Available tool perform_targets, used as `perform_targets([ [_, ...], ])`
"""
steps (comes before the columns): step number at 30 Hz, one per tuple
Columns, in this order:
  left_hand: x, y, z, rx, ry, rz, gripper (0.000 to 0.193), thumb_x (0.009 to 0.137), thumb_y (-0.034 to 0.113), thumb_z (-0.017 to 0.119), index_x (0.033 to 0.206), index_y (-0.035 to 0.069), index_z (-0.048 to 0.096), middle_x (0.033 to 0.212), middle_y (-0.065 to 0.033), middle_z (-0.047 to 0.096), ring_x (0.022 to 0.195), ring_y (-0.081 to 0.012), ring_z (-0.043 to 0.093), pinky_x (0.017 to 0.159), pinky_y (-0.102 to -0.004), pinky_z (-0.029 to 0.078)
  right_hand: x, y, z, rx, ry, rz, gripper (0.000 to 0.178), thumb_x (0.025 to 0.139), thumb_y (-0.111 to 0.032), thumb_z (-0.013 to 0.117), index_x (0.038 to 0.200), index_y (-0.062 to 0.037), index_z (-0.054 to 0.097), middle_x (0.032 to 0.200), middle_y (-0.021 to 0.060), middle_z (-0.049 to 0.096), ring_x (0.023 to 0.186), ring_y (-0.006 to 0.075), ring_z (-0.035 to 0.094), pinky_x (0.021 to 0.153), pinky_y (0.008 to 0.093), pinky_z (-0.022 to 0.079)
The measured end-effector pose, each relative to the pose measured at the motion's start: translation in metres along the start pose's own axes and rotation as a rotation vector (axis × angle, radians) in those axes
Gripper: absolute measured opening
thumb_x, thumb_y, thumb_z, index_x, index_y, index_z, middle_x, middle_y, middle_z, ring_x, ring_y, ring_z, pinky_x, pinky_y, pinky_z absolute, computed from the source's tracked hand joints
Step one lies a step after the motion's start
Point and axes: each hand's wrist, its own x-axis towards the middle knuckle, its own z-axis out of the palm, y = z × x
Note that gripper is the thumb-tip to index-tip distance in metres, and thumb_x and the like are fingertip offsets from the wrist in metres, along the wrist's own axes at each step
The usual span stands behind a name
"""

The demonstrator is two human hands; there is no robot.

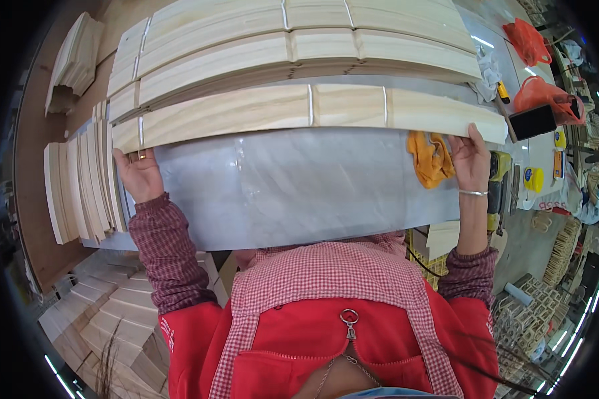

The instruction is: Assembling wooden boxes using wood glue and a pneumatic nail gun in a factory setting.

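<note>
A long pale wooden board (246,114) with narrow crosswise grooves lies across the table, held near both ends. My left hand (142,176) is closed on its near edge at the left end, a ring showing on one finger. At the right end, my right hand (471,159) grips the same edge, thumb and fingertips against the wood. Directly behind the board are stacked boards (213,66) of the same grooved kind. An orange cloth (430,159) lies crumpled just left of my right hand.
Several wooden pieces (65,193) stand on edge at the left. A grey sheet (299,186) covers the table. To the right are a green-and-black power tool (499,174), a black phone (532,122), a yellow tub (533,179) and red plastic bags (527,43). More wood (106,312) is piled lower left.
</note>
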Motion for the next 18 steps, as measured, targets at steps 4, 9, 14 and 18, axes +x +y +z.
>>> perform_targets([
  [4,-0.001,0.009,-0.040,0.045,0.092,0.035,0.028,0.097,0.017,0.046,0.112,-0.006,0.049,0.106,-0.0151,0.054,0.099,-0.0205,0.056,0.091,-0.0324,0.049,-0.012,-0.004,-0.013,-0.054,0.018,-0.003,0.022,0.087,-0.004,0.058,0.104,0.0091,0.054,0.091,0.0178,0.064,0.078,0.0231,0.065,0.073,0.0330,0.058],
  [9,-0.002,-0.004,-0.102,0.106,0.169,0.016,0.025,0.095,0.012,0.049,0.111,-0.007,0.049,0.104,-0.0145,0.055,0.098,-0.0197,0.056,0.089,-0.0292,0.050,-0.012,0.000,-0.028,-0.175,0.035,-0.012,0.021,0.087,-0.004,0.058,0.102,0.0094,0.054,0.088,0.0169,0.064,0.074,0.0225,0.066,0.070,0.0304,0.059],
  [14,-0.015,-0.005,-0.116,0.128,0.160,-0.017,0.025,0.093,0.008,0.052,0.111,-0.008,0.049,0.104,-0.0138,0.056,0.096,-0.0189,0.057,0.088,-0.0276,0.050,-0.010,0.010,-0.034,-0.252,-0.003,-0.017,0.021,0.088,-0.005,0.058,0.101,0.0100,0.054,0.086,0.0160,0.064,0.070,0.0223,0.066,0.066,0.0283,0.059],
  [18,-0.025,0.000,-0.111,0.077,0.108,-0.058,0.026,0.092,0.008,0.053,0.112,-0.008,0.049,0.104,-0.0137,0.056,0.093,-0.0186,0.057,0.087,-0.0268,0.050,-0.013,0.013,-0.033,-0.273,-0.006,-0.054,0.021,0.088,-0.006,0.058,0.101,0.0104,0.054,0.085,0.0156,0.063,0.067,0.0224,0.065,0.064,0.0273,0.059],
])
